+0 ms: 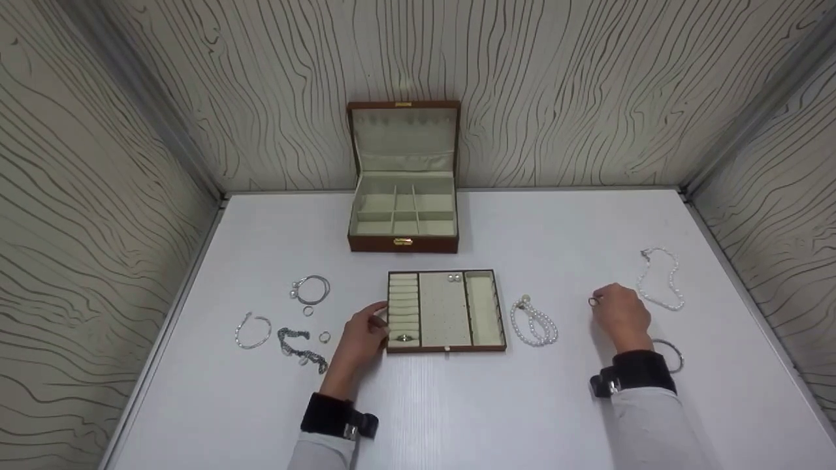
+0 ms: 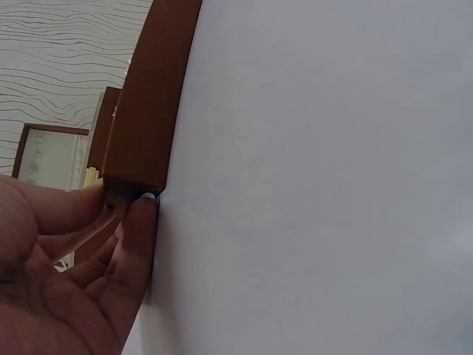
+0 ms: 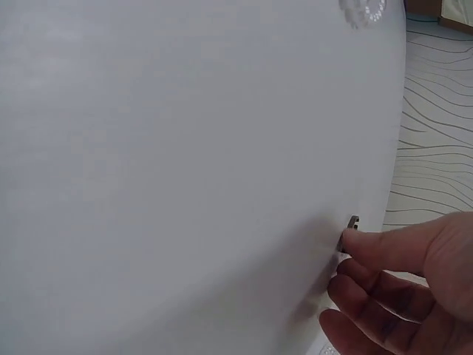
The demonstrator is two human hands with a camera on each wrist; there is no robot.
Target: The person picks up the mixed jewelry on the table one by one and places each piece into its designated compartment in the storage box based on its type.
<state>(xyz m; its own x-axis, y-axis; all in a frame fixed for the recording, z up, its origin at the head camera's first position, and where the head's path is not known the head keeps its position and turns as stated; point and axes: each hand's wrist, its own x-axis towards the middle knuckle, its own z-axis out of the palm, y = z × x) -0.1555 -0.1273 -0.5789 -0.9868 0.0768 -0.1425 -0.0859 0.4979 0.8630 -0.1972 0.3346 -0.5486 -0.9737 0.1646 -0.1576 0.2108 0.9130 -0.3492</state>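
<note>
My right hand (image 1: 620,314) pinches a small ring (image 1: 594,301) between thumb and finger, over the right part of the table. In the right wrist view the ring (image 3: 353,223) shows dark and edge-on at the fingertips. At the table's middle, my left hand (image 1: 361,336) grips the left edge of a brown jewelry tray (image 1: 444,350). The left wrist view has thumb and fingers around a corner of that tray (image 2: 148,111). One ring (image 1: 403,338) sits in the tray's lowest ring roll, and a pair of pearl earrings (image 1: 454,278) is on the middle panel.
An open brown jewelry box (image 1: 403,244) stands behind the tray. Left lie bracelets (image 1: 313,302) (image 1: 253,346), a dark chain (image 1: 302,354) and rings (image 1: 308,311) (image 1: 324,337). A pearl strand (image 1: 534,341), a pearl necklace (image 1: 673,305) and a bangle (image 1: 680,359) lie right.
</note>
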